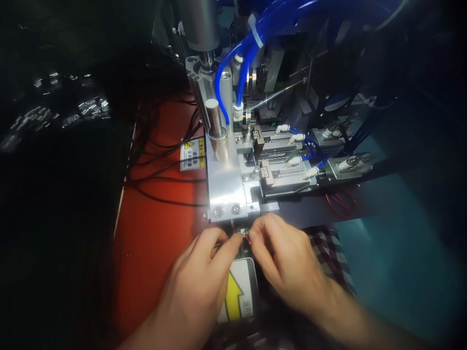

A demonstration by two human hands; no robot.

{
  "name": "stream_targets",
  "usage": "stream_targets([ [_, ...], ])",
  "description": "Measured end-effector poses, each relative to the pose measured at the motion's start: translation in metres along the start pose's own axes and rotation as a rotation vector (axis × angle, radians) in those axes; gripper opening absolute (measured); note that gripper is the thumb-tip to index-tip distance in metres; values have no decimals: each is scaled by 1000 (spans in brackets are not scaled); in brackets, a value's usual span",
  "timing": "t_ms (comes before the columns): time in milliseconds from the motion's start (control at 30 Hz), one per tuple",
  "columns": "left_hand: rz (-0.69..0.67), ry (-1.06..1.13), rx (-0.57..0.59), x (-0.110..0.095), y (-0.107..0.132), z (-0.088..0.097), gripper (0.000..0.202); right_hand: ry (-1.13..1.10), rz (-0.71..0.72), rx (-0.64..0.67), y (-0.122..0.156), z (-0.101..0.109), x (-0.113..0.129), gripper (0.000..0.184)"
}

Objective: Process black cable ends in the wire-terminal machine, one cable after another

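Note:
Just in front of the machine's metal plate (226, 192), both hands meet at a tiny bundle of thin coloured wires (247, 236), with red and green showing. My left hand (200, 272) is closed, thumb and forefinger pinched at the left end of the wires. From the right, my right hand (288, 257) pinches the same bundle between thumb and fingertips. What the wire ends join is too small to make out, and the fingers partly hide it. Below the hands lies a white label with a yellow arrow (235, 291).
Pneumatic cylinders (288, 180) with white fittings stand to the right of the plate. Blue air hoses (248, 53) arch overhead. Black cables (156, 146) cross the red surface (153, 253) at left, near a warning label (193, 154). Checked cloth (333, 253) shows beyond my right hand.

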State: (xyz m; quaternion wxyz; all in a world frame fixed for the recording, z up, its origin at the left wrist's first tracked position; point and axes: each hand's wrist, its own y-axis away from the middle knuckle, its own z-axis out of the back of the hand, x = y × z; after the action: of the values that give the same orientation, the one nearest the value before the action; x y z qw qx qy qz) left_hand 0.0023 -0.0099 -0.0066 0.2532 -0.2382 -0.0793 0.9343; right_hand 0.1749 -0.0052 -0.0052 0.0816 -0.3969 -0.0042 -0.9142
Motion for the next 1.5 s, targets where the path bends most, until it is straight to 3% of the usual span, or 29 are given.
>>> stream_targets([
  [133,-2,-9,9,-1,-1,2,25,-35,-81,43,-1,2,3,17],
  [267,-17,-18,-8,-2,-3,3,27,-217,-231,115,-3,4,1,17],
  [400,-13,8,0,-1,-4,3,28,-397,-282,112,0,3,-5,17],
  [533,7,18,11,1,-1,1,30,-415,-251,-38,10,0,-7,10],
  [633,16,20,23,2,1,1,32,-370,-188,-81,15,-4,-5,1],
  [767,11,35,28,1,2,1,36,-332,-76,-119,15,-9,-2,8],
  [1267,-18,4,12,-1,-3,3,26,-146,53,-44,8,-4,-4,14],
  [1500,-7,4,14,-1,0,1,26,-138,-25,16,6,-2,-7,13],
])
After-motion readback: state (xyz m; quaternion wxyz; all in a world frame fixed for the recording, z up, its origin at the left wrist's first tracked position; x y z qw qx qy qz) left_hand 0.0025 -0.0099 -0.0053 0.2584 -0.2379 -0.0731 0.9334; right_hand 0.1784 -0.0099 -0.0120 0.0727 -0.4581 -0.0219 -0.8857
